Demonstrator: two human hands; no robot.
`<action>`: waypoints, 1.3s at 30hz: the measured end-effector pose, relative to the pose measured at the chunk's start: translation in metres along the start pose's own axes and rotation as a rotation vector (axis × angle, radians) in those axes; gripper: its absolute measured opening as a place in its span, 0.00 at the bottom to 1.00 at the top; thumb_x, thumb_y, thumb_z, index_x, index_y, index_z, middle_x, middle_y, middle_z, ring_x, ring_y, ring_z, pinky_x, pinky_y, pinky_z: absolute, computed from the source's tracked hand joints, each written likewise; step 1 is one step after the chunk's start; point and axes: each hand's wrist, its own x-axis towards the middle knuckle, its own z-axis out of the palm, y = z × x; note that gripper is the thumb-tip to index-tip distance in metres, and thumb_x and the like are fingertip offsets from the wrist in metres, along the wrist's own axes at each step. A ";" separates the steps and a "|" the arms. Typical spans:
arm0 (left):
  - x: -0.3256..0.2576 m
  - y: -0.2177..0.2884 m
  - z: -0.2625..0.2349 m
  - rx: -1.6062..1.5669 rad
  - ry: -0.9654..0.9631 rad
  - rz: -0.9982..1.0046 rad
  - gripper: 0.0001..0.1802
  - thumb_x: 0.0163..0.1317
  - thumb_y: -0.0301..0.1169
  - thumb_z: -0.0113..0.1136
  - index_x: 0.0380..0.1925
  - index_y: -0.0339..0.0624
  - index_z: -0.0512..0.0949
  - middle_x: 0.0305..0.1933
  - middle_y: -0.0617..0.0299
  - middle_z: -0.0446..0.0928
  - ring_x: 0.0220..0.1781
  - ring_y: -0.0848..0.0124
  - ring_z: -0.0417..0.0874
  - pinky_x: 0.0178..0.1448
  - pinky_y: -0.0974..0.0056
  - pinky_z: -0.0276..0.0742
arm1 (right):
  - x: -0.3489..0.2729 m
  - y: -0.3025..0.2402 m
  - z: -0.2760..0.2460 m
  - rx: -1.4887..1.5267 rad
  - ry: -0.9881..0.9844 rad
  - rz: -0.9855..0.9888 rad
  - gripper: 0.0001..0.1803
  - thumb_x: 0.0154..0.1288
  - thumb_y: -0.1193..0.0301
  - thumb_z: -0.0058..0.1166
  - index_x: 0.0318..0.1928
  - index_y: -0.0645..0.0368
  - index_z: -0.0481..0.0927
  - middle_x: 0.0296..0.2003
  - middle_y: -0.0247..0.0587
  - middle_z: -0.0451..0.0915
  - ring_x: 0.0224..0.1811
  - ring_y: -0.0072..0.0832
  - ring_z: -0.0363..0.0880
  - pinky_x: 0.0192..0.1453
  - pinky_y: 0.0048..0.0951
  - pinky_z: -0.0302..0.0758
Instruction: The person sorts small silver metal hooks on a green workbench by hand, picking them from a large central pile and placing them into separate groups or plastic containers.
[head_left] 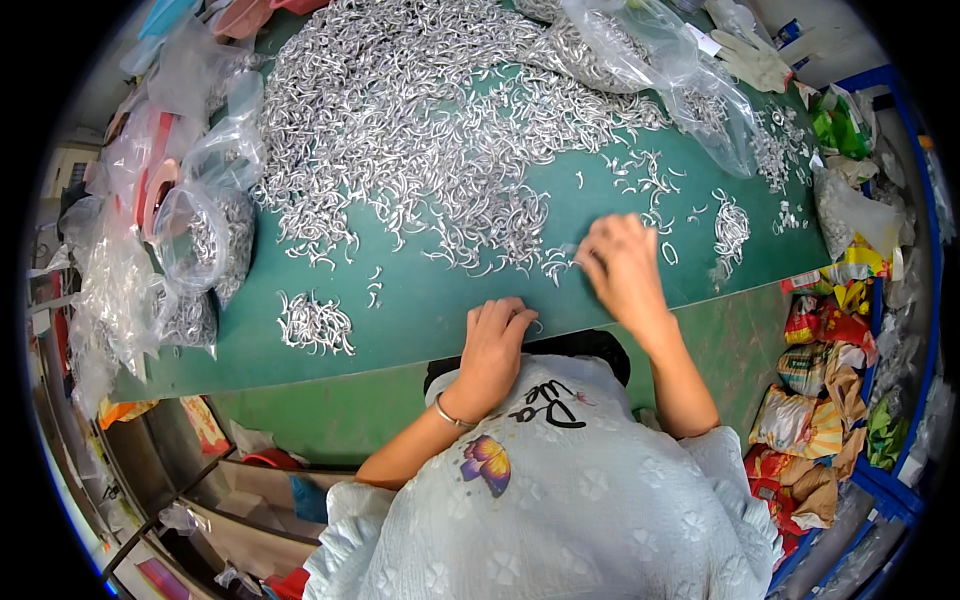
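A broad heap of small curved silver metal pieces [400,130] covers the far and middle part of the green table [420,305]. My left hand [493,348] rests at the near edge of the table with its fingers curled together. A small silver piece [538,325] shows by its fingertips; whether the hand grips it is hidden. My right hand [624,268] is over the table at the near right side of the heap, close to a few loose pieces [556,264]. Motion smears its fingertips, so any piece between them cannot be made out.
A small separate pile [314,323] lies at the near left, another [731,228] at the right. Clear plastic bags of metal pieces [205,235] stand on the left, and a large bag [660,70] lies at the far right. Blue shelving [890,480] with coloured packets flanks the table.
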 end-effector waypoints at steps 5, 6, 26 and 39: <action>-0.003 0.000 0.009 -0.154 0.094 -0.067 0.17 0.55 0.19 0.59 0.47 0.39 0.77 0.48 0.54 0.72 0.45 0.57 0.75 0.52 0.56 0.67 | -0.007 -0.026 0.002 0.320 -0.265 -0.133 0.07 0.53 0.74 0.64 0.32 0.58 0.79 0.37 0.37 0.73 0.45 0.36 0.70 0.51 0.37 0.63; -0.002 0.001 0.007 -0.111 0.077 -0.069 0.18 0.56 0.20 0.58 0.48 0.39 0.77 0.49 0.54 0.72 0.46 0.57 0.74 0.53 0.56 0.67 | -0.002 -0.024 0.004 0.373 -0.319 -0.150 0.07 0.52 0.74 0.64 0.32 0.58 0.80 0.37 0.37 0.73 0.46 0.37 0.70 0.52 0.37 0.64; -0.006 -0.007 -0.005 0.006 0.101 0.025 0.12 0.53 0.20 0.62 0.39 0.39 0.79 0.50 0.56 0.74 0.54 0.56 0.73 0.54 0.54 0.67 | 0.004 -0.037 0.030 0.288 -0.081 -0.306 0.07 0.55 0.74 0.62 0.34 0.61 0.80 0.33 0.39 0.79 0.38 0.38 0.75 0.43 0.37 0.68; 0.006 -0.017 -0.009 0.012 -0.009 0.186 0.14 0.48 0.20 0.60 0.38 0.40 0.78 0.49 0.56 0.75 0.59 0.56 0.73 0.60 0.52 0.67 | 0.039 -0.014 0.021 -0.041 0.035 0.042 0.06 0.58 0.71 0.62 0.30 0.59 0.80 0.33 0.37 0.77 0.38 0.38 0.72 0.43 0.36 0.63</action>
